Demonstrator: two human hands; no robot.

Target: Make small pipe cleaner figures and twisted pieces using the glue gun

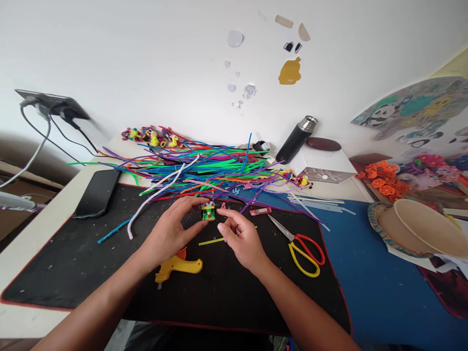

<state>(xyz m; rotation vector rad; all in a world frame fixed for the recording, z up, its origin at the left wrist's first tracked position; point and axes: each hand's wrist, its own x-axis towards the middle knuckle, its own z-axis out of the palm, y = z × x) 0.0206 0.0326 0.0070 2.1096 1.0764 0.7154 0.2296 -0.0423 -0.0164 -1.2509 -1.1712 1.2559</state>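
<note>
My left hand has its thumb and fingertips around a small green figure with a yellow, blue and orange pattern, apparently made of pipe cleaner. Just right of the figure is my right hand, its index finger stretched toward it and the thumb a little apart. The other right fingers are curled and I see nothing held in them. A yellow-green pipe cleaner strip lies on the black mat and passes behind the right hand. Below my left wrist rests a yellow glue gun.
Multicoloured pipe cleaners are heaped along the wall. Scissors with red and yellow handles lie at right, near a small pink packet. A phone is at left. Behind stand a black flask and a white box.
</note>
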